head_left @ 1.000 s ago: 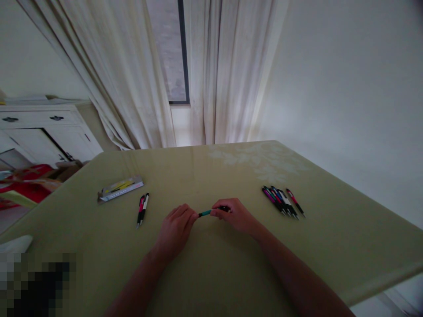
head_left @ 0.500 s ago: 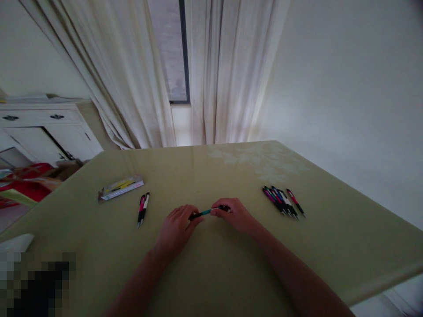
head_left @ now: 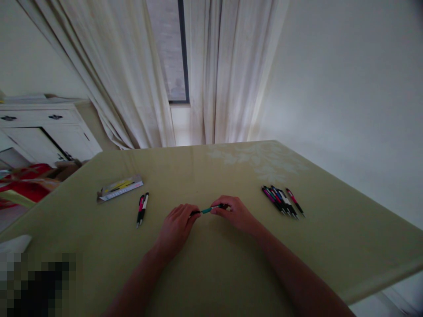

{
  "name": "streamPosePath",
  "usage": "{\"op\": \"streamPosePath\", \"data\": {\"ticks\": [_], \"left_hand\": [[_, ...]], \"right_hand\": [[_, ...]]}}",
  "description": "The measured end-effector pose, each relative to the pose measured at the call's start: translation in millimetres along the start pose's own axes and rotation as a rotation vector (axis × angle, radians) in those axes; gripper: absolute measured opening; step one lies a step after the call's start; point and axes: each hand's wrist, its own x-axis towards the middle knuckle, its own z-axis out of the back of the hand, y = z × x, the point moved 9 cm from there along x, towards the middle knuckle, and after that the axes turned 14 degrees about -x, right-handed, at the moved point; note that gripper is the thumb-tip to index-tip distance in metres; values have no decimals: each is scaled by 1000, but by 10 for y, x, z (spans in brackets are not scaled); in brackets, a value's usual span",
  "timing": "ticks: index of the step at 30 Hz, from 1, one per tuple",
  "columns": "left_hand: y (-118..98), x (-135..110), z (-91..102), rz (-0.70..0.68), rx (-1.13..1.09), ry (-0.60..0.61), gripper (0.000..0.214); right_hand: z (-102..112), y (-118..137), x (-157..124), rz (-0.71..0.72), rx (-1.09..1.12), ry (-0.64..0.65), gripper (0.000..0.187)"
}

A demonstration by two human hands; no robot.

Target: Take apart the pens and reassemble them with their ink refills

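Observation:
A teal and black pen (head_left: pixel 206 211) lies level between my two hands, just above or on the table near its middle. My left hand (head_left: pixel 178 224) pinches the black end of the pen. The other end sits between the thumb and fingers of my right hand (head_left: pixel 234 212), with a bit of black showing past the fingertips. To the left of my left hand lie two pens (head_left: pixel 142 209), one pink and black, one white and black. A row of several pens (head_left: pixel 280 200) rests to the right of my right hand, with a red and black pen (head_left: pixel 295 202) at its right side.
A pen box (head_left: pixel 120 188) with a yellow print lies at the back left of the table (head_left: pixel 198 171). White paper (head_left: pixel 16 244) is at the left edge. Behind stand curtains (head_left: pixel 231 79) and a white cabinet (head_left: pixel 42 132); a wall is on the right.
The left fingers have closed more around the black end of the pen, so less of it shows. My right hand has barely moved, and the other pens lie as before.

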Motion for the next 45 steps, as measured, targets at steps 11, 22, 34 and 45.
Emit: {"op": "streamPosePath", "data": {"ticks": [11,22,34,45], "left_hand": [[38,-17,-51,17,85,55,23],[190,-33,68,118,108,-60,19],[169,-23,68,147,85,-53,12],[197,-26,34,179,56,-32,9]], "right_hand": [[35,70,17,135,-177,-41,19],[122,-103,12,84,-287,-92,11],[81,-224,10,90,-552,3,24],[80,-220,13,64,-637,4,21]]}}
